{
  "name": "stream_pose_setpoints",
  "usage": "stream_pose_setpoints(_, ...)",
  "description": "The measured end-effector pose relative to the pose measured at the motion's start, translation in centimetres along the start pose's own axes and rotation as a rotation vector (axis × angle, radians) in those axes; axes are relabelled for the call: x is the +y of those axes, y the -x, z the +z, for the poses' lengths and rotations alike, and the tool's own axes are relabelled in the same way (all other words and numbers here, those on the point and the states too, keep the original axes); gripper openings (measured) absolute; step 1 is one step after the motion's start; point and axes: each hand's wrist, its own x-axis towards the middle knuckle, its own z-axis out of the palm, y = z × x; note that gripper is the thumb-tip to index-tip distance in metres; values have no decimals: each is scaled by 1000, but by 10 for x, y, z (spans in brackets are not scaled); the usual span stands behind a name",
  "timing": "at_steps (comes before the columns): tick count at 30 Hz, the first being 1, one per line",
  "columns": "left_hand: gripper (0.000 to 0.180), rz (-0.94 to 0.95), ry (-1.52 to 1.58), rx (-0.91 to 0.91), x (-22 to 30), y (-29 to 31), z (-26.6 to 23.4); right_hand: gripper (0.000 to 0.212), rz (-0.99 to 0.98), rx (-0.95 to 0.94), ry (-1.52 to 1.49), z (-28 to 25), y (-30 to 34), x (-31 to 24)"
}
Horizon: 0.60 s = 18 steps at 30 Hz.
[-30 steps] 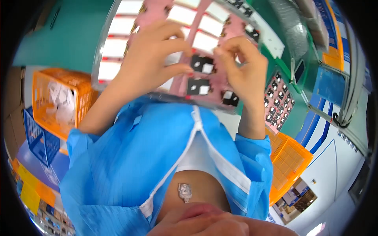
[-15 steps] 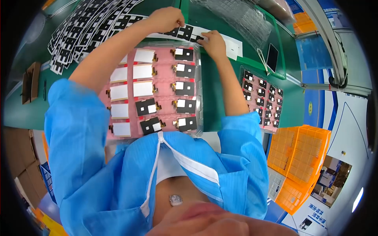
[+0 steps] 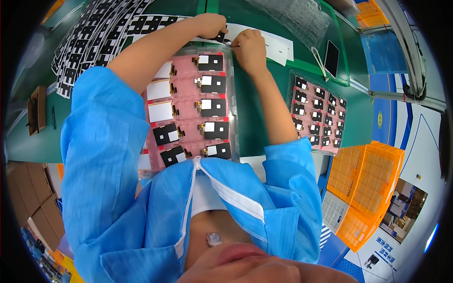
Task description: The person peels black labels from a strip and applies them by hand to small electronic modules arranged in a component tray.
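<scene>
Hands meet at the far edge of the green table (image 3: 264, 122), just beyond the clear plastic tray lined with pink foam (image 3: 188, 101) that lies in front of your chest. Your left hand (image 3: 210, 23) is curled, fingers bent down onto a small black square part (image 3: 218, 37) lying on the white paper sheet (image 3: 276, 47) at the tray's top edge; whether it actually grips the part you cannot tell from here. Your right hand (image 3: 249, 47) is pinched shut on a thin metal tool (image 3: 230, 43), its tip pointing left toward the same black part, just beside your left fingers. The two hands are near each other, almost touching.

The pink-lined tray holds two columns of flat panels, some black with white labels, some white-faced, each in its own pocket. To your right, well apart from the hands, a second clear tray of smaller black modules (image 3: 315, 113) rests on the table. To your left, many black-and-white sheets (image 3: 89, 33) are spread across the table. An orange plastic crate (image 3: 365, 188) stands below the table's right end.
</scene>
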Motion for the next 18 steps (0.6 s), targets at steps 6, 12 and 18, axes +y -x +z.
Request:
stream_pose_setpoints(6,59,38,-32,32,1,7,-6,14,282,5,-712,-39,21,13)
stream_pose_setpoints(12,35,-44,52,353,10,12,-19,19,364,-95,-815,-45,13,16)
stream_pose_setpoints(18,36,21,47,310,25,2,-9,14,540,-101,-736,-1,-1,36)
